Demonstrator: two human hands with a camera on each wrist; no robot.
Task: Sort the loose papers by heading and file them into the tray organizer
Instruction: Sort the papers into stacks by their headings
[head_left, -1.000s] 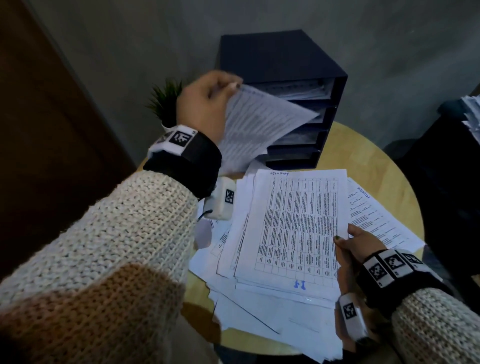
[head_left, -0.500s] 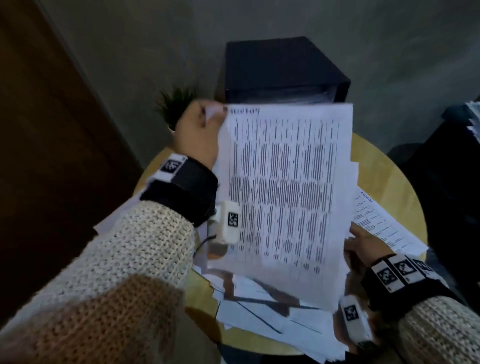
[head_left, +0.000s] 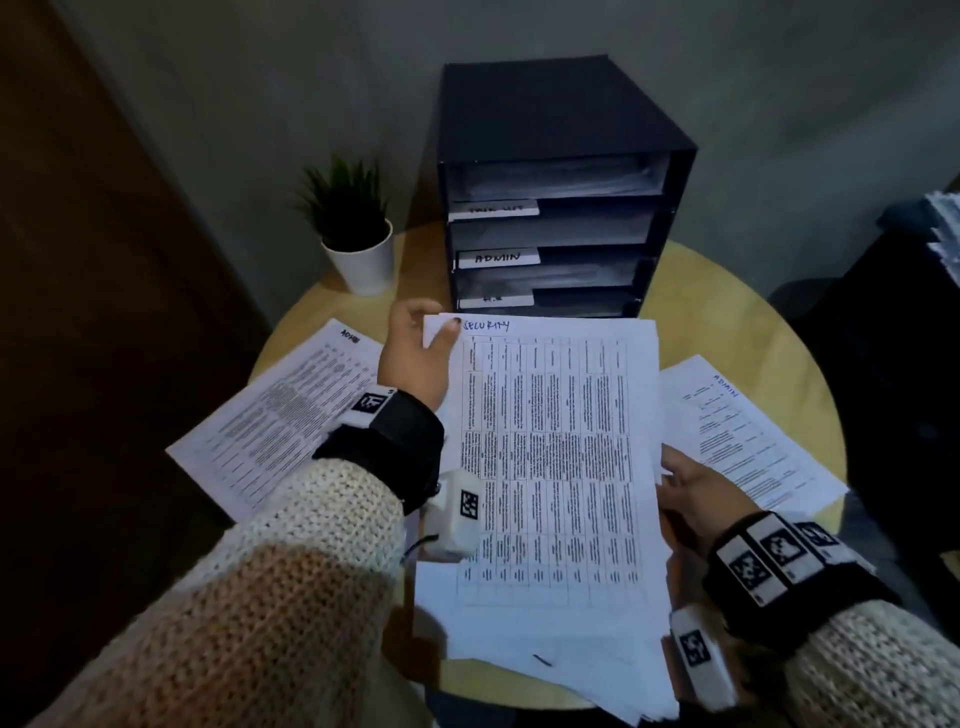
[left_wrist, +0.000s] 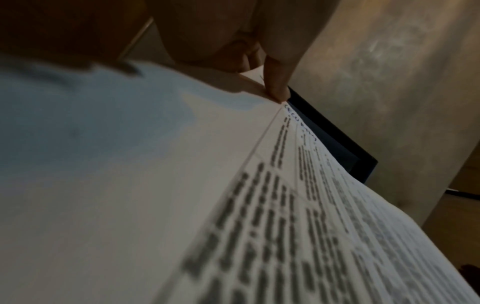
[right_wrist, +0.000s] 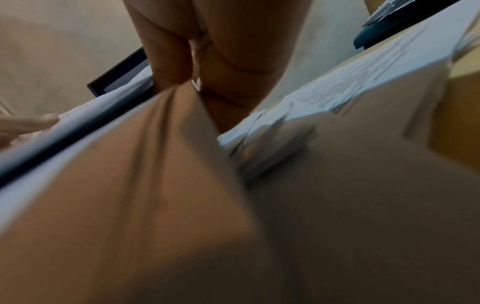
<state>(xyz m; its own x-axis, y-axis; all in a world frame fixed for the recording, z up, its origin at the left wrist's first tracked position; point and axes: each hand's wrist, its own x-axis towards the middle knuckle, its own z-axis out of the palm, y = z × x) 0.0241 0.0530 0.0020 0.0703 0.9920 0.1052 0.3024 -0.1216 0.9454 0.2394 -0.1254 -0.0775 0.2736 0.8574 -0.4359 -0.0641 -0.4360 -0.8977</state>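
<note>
— Changed anything in the last second?

— Brought the sheet (head_left: 550, 457) down from upright to nearly flat over the pile (head_left: 545, 644) on the table (head_left: 727, 312). Could read its heading at last: SECURITY. Had swung it up near the organizer (head_left: 550, 130) a second before, but never slid it in.

— And the hands?

— Pinched the top-left corner with the left hand (head_left: 415, 358), thumb on top. Pinched paper at the right edge with the right hand (head_left: 696, 493); could not tell whether only that sheet or the pile too.

— Meant what for the job?

— Looked like reading and sorting rather than filing. Made out ADMIN on one tray label (head_left: 496, 257); found the others too blurred to match SECURITY. Saw ADMIN pages set aside left (head_left: 280, 415) and right (head_left: 737, 431), so probably still mid-sort.
</note>
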